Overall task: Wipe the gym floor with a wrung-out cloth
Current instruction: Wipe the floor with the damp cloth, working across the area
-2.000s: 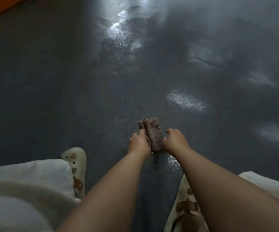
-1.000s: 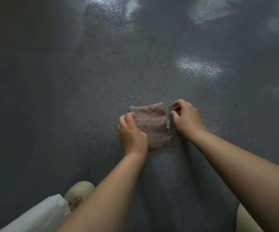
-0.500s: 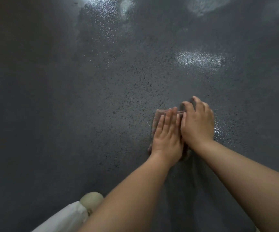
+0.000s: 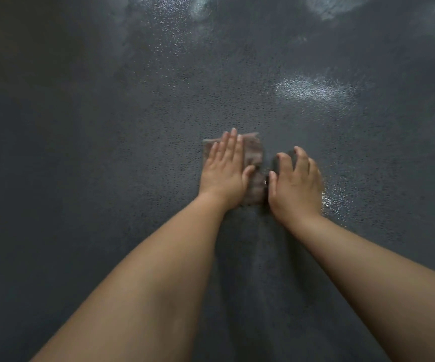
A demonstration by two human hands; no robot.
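Observation:
A small pinkish-brown folded cloth (image 4: pixel 255 163) lies flat on the dark grey speckled gym floor (image 4: pixel 106 152). My left hand (image 4: pixel 224 171) lies flat on the cloth's left part with its fingers straight, pressing it down. My right hand (image 4: pixel 294 184) sits just right of the cloth on the floor. Its fingers are spread and slightly bent, the thumb close to the cloth's right edge. Much of the cloth is hidden under my left hand.
Wet shiny patches (image 4: pixel 313 90) glint on the floor ahead and to the right, with more (image 4: pixel 334 202) beside my right wrist. A darker damp streak (image 4: pixel 250 257) runs back between my forearms.
The cloth was unfolded and laid flat, then both hands pressed on it. Now my right hand has slid off to the right, while my left hand stays flat on the cloth.

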